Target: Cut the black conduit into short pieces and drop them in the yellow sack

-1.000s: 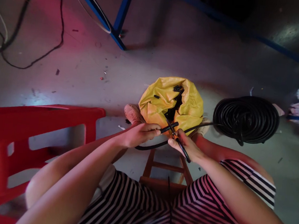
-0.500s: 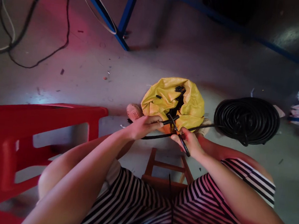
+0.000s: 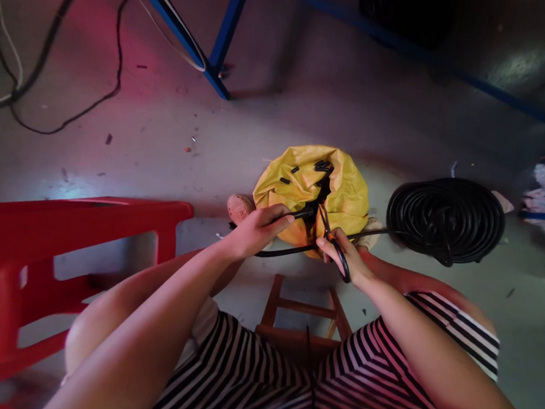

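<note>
My left hand [image 3: 261, 229] is closed around a black ribbed tube [image 3: 303, 213], whose end sticks out to the right past my thumb. In my right hand [image 3: 345, 253] is a pair of black-handled scissors [image 3: 327, 222], blades pointing up and away from me, just right of the tube's end and apart from it. Both hands are over the near edge of a yellow sack [image 3: 351, 186]. Several short black tube pieces [image 3: 322, 165] lie on the sack's folds and around its dark opening. A black length of tube runs beneath my hands to the coil on the right.
A large coil of black tube [image 3: 445, 218] lies on the floor at right. A red plastic stool [image 3: 74, 211] stands at left, and a small wooden stool [image 3: 301, 307] is between my legs. Blue metal frame legs [image 3: 229, 27] and loose cables [image 3: 118, 54] are farther off.
The scissor blades have come off the tube, and its protruding end is shorter. Another short black piece now lies on the yellow sack.
</note>
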`<state>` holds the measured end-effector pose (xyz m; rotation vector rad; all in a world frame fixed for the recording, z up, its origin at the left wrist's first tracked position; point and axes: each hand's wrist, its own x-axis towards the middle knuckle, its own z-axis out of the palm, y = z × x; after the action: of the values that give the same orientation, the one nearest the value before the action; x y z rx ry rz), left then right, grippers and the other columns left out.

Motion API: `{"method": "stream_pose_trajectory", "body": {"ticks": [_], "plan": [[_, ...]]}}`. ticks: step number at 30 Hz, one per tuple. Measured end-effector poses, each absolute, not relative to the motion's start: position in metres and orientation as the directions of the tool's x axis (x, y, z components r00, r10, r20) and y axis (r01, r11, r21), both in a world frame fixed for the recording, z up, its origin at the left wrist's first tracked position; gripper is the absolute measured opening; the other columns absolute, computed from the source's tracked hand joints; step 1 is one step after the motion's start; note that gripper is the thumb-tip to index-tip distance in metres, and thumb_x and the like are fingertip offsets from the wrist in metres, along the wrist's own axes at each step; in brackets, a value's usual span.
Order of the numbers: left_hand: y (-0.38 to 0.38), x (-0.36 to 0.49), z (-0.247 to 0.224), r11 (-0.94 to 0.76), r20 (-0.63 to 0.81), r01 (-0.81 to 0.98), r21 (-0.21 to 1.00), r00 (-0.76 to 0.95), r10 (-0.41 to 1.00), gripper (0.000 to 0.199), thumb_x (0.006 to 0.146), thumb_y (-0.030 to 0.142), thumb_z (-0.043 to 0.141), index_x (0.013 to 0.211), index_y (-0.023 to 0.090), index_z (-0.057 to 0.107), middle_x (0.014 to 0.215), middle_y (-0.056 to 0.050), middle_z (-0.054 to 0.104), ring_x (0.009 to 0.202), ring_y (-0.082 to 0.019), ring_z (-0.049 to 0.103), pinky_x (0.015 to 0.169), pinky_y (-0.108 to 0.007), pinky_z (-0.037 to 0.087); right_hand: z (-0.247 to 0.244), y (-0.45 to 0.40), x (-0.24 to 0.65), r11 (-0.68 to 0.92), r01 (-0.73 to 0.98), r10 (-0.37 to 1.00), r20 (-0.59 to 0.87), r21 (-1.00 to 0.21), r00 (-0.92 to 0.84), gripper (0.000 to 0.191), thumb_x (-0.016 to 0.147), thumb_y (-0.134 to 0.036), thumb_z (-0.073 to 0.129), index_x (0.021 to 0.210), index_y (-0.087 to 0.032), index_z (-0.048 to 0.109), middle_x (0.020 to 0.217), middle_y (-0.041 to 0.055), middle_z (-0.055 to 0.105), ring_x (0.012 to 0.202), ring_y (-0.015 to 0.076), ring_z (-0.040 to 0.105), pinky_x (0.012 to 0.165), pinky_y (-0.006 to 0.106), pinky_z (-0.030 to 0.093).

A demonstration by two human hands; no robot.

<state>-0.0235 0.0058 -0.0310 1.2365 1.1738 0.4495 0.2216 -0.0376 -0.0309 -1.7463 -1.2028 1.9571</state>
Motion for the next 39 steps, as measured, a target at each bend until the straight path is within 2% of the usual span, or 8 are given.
{"method": "stream_pose_trajectory", "body": {"ticks": [3, 6, 17, 23, 31, 39], "plan": [[0.006, -0.021, -0.024, 0.320, -0.410, 0.276, 0.906, 0.391, 0.824, 0.035, 0.098, 0.051, 0.054, 0.081, 0.020, 0.052, 0.066, 0.004, 0.044, 0.061, -0.013, 0.043, 0.056, -0.026, 0.037, -0.030, -0.042, 0.225, -0.563, 0.323, 0.688, -0.648, -0.761, -0.326, 0.051, 0.089, -0.072, 0.063, 0.094, -0.024, 0.046, 0.081, -0.0036, 0.052, 0.078, 0.0161, 0.053, 0.074, 0.030, 0.046], [0.004, -0.016, -0.019, 0.324, -0.415, 0.273, 0.906, 0.415, 0.810, 0.034, 0.100, 0.050, 0.053, 0.085, 0.019, 0.053, 0.066, 0.004, 0.043, 0.061, -0.013, 0.042, 0.056, -0.026, 0.036, -0.027, -0.047, 0.224, -0.542, 0.328, 0.690, -0.633, -0.773, -0.351, 0.050, 0.090, -0.070, 0.064, 0.099, -0.024, 0.046, 0.089, -0.0020, 0.051, 0.084, 0.0177, 0.053, 0.078, 0.032, 0.046], [0.003, 0.000, 0.001, 0.359, -0.452, 0.281, 0.890, 0.438, 0.777, 0.034, 0.101, 0.046, 0.052, 0.083, 0.018, 0.053, 0.070, 0.002, 0.043, 0.065, -0.013, 0.039, 0.055, -0.025, 0.032, -0.011, -0.045, 0.218, -0.520, 0.358, 0.684, -0.629, -0.776, -0.369, 0.050, 0.088, -0.069, 0.066, 0.102, -0.025, 0.047, 0.083, -0.0017, 0.052, 0.084, 0.0207, 0.053, 0.074, 0.033, 0.042], [0.003, 0.003, 0.002, 0.304, -0.419, 0.309, 0.901, 0.443, 0.792, 0.033, 0.100, 0.046, 0.052, 0.084, 0.018, 0.055, 0.078, 0.000, 0.048, 0.072, -0.015, 0.045, 0.064, -0.028, 0.039, -0.009, -0.044, 0.217, -0.522, 0.366, 0.691, -0.634, -0.770, -0.348, 0.052, 0.085, -0.070, 0.068, 0.100, -0.025, 0.048, 0.082, -0.0016, 0.050, 0.085, 0.0208, 0.051, 0.074, 0.033, 0.042], [0.003, 0.002, 0.000, 0.265, -0.417, 0.361, 0.894, 0.456, 0.786, 0.033, 0.102, 0.045, 0.048, 0.085, 0.018, 0.055, 0.076, 0.001, 0.047, 0.072, -0.015, 0.044, 0.066, -0.030, 0.039, -0.007, -0.043, 0.215, -0.529, 0.371, 0.694, -0.640, -0.764, -0.329, 0.053, 0.083, -0.071, 0.067, 0.100, -0.025, 0.047, 0.084, -0.0008, 0.049, 0.087, 0.0216, 0.049, 0.076, 0.033, 0.040], [-0.001, 0.006, -0.001, 0.235, -0.423, 0.420, 0.876, 0.439, 0.793, 0.030, 0.103, 0.044, 0.046, 0.089, 0.019, 0.055, 0.082, -0.001, 0.055, 0.078, -0.017, 0.052, 0.076, -0.033, 0.041, -0.008, -0.043, 0.217, -0.511, 0.396, 0.693, -0.638, -0.763, -0.334, 0.053, 0.086, -0.072, 0.064, 0.098, -0.024, 0.046, 0.086, -0.0001, 0.047, 0.088, 0.0215, 0.048, 0.077, 0.035, 0.041]]}}
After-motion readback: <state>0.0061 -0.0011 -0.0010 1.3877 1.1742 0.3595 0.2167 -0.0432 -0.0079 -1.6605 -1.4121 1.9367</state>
